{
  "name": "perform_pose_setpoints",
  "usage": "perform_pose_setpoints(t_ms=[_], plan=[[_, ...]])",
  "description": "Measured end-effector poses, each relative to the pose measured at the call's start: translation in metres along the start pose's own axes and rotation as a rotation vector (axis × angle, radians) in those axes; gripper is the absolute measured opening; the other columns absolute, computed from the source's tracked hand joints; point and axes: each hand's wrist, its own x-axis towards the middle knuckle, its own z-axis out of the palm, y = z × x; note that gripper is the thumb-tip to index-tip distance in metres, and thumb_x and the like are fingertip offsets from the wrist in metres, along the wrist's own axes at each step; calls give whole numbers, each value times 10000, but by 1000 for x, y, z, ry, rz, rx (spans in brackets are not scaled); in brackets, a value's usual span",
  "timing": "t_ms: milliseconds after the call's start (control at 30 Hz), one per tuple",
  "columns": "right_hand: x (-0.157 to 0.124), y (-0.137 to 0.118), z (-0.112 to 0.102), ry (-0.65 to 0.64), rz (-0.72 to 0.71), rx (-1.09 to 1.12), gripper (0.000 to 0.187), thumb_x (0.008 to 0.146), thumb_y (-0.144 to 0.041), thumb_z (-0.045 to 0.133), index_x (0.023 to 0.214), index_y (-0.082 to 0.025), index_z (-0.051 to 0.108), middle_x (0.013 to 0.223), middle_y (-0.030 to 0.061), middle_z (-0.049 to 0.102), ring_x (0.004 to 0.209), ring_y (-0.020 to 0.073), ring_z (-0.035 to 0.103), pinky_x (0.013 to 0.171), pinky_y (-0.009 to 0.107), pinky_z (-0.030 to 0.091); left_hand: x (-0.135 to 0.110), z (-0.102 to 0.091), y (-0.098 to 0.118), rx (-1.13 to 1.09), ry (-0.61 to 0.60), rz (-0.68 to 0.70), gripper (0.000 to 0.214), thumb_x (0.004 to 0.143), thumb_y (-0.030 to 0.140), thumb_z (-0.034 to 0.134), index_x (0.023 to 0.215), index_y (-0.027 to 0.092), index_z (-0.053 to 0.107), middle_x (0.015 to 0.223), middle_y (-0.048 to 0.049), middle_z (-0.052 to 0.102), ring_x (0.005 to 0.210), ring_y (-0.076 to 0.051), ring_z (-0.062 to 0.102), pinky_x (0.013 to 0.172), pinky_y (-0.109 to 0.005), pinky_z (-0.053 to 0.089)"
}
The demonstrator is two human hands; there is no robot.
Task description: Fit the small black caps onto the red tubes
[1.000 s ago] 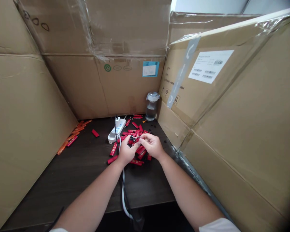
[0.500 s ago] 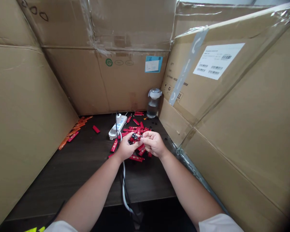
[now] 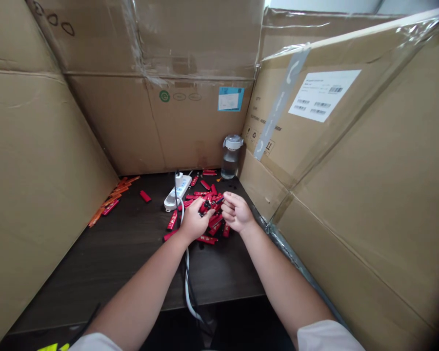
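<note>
My left hand (image 3: 193, 222) is closed round a small bunch of red and black stick-shaped pieces (image 3: 206, 205) above a heap of red sticks (image 3: 209, 218) on the dark table (image 3: 131, 253). My right hand (image 3: 236, 212) is curled just to the right of it, thumb and fingers pinched on a small dark-tipped piece (image 3: 219, 200) that I cannot make out well. The two hands are a little apart.
A white power strip (image 3: 177, 191) with a plug and cables (image 3: 186, 273) lies left of the heap. A clear water bottle (image 3: 230, 157) stands in the back corner. Orange sticks (image 3: 111, 199) and a lone red piece (image 3: 145, 196) lie at the left. Cardboard walls (image 3: 351, 195) enclose the table.
My hands were joined over the bunch; now my right hand has drawn away to the right with a small piece pinched in it. My left hand keeps the bunch.
</note>
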Motion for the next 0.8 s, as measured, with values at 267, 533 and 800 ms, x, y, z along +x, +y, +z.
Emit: perform_pose_setpoints(t_ms=[267, 533, 800], plan=[[21, 4, -27, 414, 24, -393, 216, 670, -222, 691, 675, -164, 483, 411, -118, 324, 293, 9, 211, 264, 139, 156, 45, 8, -2, 423, -178, -268, 165, 759, 314, 606, 861, 192, 565, 874, -88, 664, 815, -225, 612, 695, -295, 424], [32, 18, -47, 537, -72, -605, 145, 639, -242, 663, 673, -133, 574, 351, -97, 379, 249, 38, 284, 247, 160, 173, 75, 21, -11, 549, -182, -264, 188, 725, 318, 623, 853, 188, 580, 915, -161, 668, 853, -282, 629, 680, -323, 405], [29, 15, -42, 503, -110, -699, 230, 660, -321, 634, 764, -117, 609, 412, -69, 460, 298, 45, 340, 305, 169, 229, 76, -3, -24, 266, 14, -355, 211, 594, 255, 731, 655, 197, 538, 662, -62, 624, 744, -241, 603, 696, -323, 409]])
